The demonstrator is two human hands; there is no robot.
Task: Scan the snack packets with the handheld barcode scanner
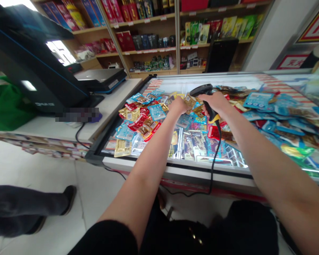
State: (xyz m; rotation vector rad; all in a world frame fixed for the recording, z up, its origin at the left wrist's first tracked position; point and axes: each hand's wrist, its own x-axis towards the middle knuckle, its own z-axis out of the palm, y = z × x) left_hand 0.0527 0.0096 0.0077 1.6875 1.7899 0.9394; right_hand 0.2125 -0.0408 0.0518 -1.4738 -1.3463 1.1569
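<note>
My right hand (217,102) is closed round the handle of a black and yellow barcode scanner (202,90), whose head points left. Its black cable (215,156) hangs down over the counter's front edge. My left hand (178,105) is closed on a small gold snack packet (189,102), held just under the scanner head. Both hands hover over a pile of small snack packets (143,118) in blue, red and gold, spread on the glass top of a chest freezer (180,166).
A black checkout terminal (34,67) and a flat scale (101,78) stand on the white counter (106,106) at left. Shelves of boxed goods (149,39) line the back wall. Another person's leg and dark shoe (66,198) are on the tiled floor at lower left.
</note>
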